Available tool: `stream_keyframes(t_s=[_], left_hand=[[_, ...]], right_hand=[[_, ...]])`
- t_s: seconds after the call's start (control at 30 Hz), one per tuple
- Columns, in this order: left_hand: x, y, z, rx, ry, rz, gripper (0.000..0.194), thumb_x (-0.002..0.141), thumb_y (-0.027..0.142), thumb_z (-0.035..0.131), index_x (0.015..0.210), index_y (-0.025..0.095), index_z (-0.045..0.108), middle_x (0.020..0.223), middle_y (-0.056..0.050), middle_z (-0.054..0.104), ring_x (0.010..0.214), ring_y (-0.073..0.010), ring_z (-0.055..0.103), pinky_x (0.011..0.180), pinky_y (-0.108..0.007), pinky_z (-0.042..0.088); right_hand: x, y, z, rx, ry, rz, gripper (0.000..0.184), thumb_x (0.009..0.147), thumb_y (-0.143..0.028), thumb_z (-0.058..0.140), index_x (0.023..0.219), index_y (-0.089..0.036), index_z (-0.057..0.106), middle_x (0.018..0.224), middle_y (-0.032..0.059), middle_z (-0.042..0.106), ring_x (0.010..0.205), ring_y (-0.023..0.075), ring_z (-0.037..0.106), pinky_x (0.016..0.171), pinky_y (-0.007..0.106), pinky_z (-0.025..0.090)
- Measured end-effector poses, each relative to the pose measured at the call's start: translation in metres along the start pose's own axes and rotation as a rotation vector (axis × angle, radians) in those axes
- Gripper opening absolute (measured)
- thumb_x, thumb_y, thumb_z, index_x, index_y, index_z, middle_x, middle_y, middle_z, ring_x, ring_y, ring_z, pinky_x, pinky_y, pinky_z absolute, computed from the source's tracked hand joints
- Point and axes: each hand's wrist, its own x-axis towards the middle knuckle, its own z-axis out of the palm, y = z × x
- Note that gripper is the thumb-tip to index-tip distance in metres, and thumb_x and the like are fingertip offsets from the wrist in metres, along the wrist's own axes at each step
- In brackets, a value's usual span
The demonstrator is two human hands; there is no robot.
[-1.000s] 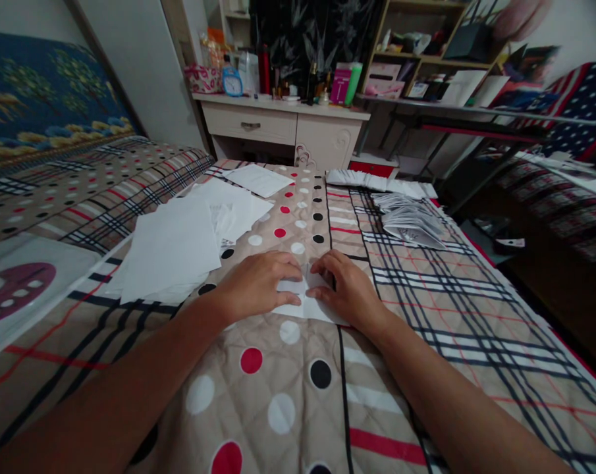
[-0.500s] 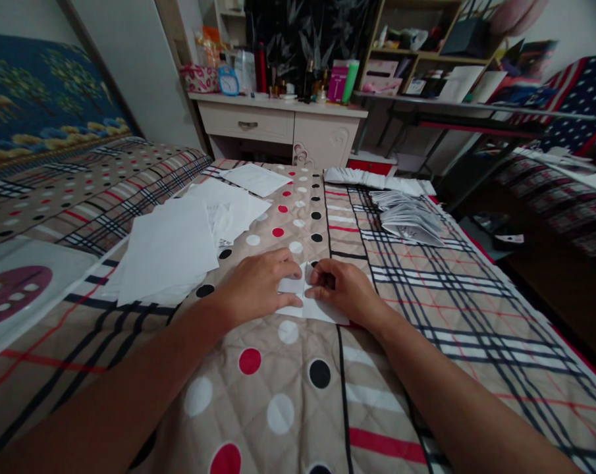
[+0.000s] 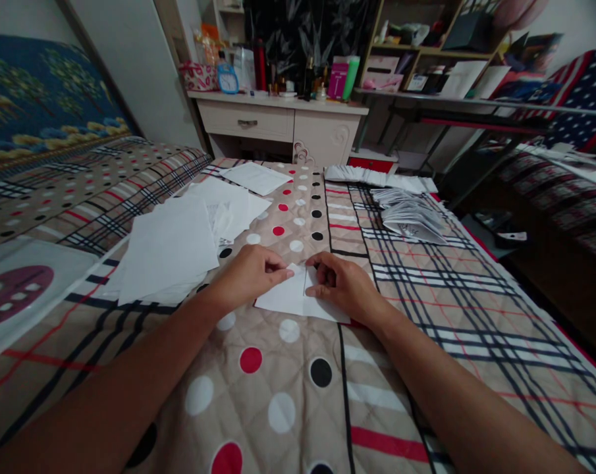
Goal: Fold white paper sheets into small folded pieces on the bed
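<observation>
A folded sheet of white paper (image 3: 290, 299) lies on the patterned bedspread in front of me, with a crease line near its middle. My left hand (image 3: 253, 275) pinches the paper's upper left edge between thumb and fingers. At the right part of the sheet, my right hand (image 3: 340, 286) has its fingers curled, thumb and index closed on the folded flap. The right hand covers part of the paper's right side.
Loose white sheets (image 3: 166, 250) are piled to the left, with another sheet (image 3: 257, 178) beyond. Folded papers (image 3: 411, 216) stand bunched at right, near a long row of folded paper (image 3: 377, 178). A plastic bag (image 3: 26, 289) lies far left. A dresser (image 3: 278, 125) stands behind the bed.
My left hand has shifted left and its fingers have drawn together at the paper's upper edge, uncovering more of the sheet's left side. The right hand stays nearly in place.
</observation>
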Motion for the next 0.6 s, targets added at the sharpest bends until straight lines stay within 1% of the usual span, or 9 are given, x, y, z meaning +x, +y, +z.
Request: stream_keyframes(t_s=[0.1,0.17,0.3,0.4,0.53,0.6], left_hand=[[-0.0006,-0.0038,0.0022,-0.152,-0.046,-0.126,0.027,0.076,0.040,0.065,0.075,0.015,0.073,0.068,-0.003,0.068,0.061,-0.0141,0.058,0.052,-0.023,0.039],[-0.0008,-0.0054,0.0035,-0.196,-0.070,-0.157,0.026,0.073,0.039,0.067,0.075,0.014,0.073,0.067,-0.003,0.068,0.059,-0.0136,0.058,0.051,-0.022,0.038],[-0.0009,-0.0060,0.0031,-0.166,-0.085,-0.160,0.025,0.072,0.038,0.066,0.065,0.014,0.069,0.057,-0.001,0.062,0.053,-0.0112,0.053,0.047,-0.021,0.035],[-0.0008,-0.0053,0.0009,-0.137,-0.096,-0.179,0.029,0.074,0.039,0.064,0.058,0.014,0.065,0.052,0.000,0.059,0.049,-0.0104,0.052,0.046,-0.021,0.034],[0.0000,-0.0065,-0.0008,-0.143,-0.114,-0.277,0.033,0.077,0.042,0.060,0.059,0.015,0.066,0.050,-0.001,0.061,0.046,-0.0107,0.052,0.045,-0.021,0.035],[0.0006,-0.0079,-0.0006,-0.158,-0.119,-0.289,0.034,0.077,0.043,0.059,0.058,0.015,0.067,0.050,-0.001,0.061,0.045,-0.0105,0.052,0.044,-0.021,0.035]], right_hand=[[0.0007,-0.0004,-0.0006,-0.005,-0.009,-0.003,0.055,0.070,-0.023,0.079,0.121,-0.026,0.058,0.073,-0.0059,0.059,0.061,0.0101,0.048,0.055,0.023,0.029],[0.0014,0.0004,-0.0007,-0.004,-0.020,0.003,0.053,0.070,-0.023,0.079,0.120,-0.027,0.061,0.073,-0.0057,0.059,0.060,0.0099,0.047,0.055,0.023,0.029],[0.0032,0.0031,-0.0009,0.013,-0.038,0.023,0.046,0.069,-0.024,0.079,0.114,-0.027,0.066,0.073,-0.0050,0.059,0.060,0.0097,0.047,0.055,0.023,0.029],[0.0044,0.0039,-0.0013,0.034,-0.045,0.038,0.048,0.068,-0.025,0.080,0.114,-0.024,0.066,0.072,-0.0050,0.059,0.059,0.0099,0.048,0.055,0.024,0.031],[0.0049,0.0027,-0.0019,0.046,-0.041,0.044,0.049,0.068,-0.026,0.080,0.115,-0.023,0.065,0.071,-0.0050,0.059,0.059,0.0101,0.048,0.055,0.024,0.031],[0.0048,0.0019,-0.0020,0.045,-0.040,0.046,0.049,0.068,-0.026,0.080,0.114,-0.023,0.065,0.072,-0.0047,0.059,0.059,0.0102,0.048,0.054,0.024,0.030]])
